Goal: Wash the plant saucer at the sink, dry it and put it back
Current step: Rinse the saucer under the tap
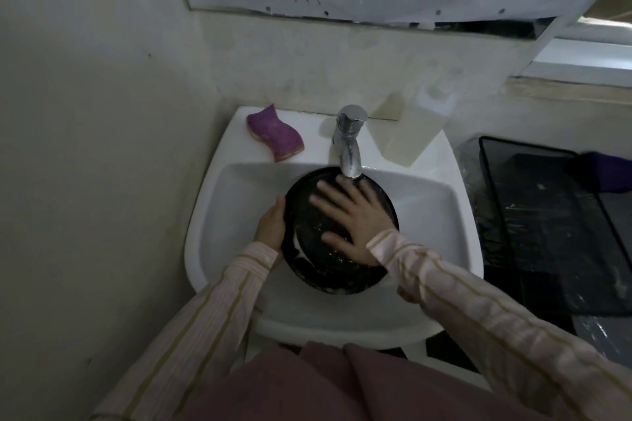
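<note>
A round black plant saucer (309, 258) lies tilted in the white sink (427, 202), right under the chrome tap (349, 142). Dirt specks and wet streaks show on its inner face. My left hand (271, 227) grips the saucer's left rim, fingers hidden behind it. My right hand (352, 215) lies flat on the saucer's inside with fingers spread, fingertips reaching up toward the spout.
A purple sponge (275, 133) lies on the sink's back left ledge. A pale translucent bottle (413, 123) stands on the back right ledge. A black mesh tray (554, 225) over dark plastic sits to the right. A wall closes the left side.
</note>
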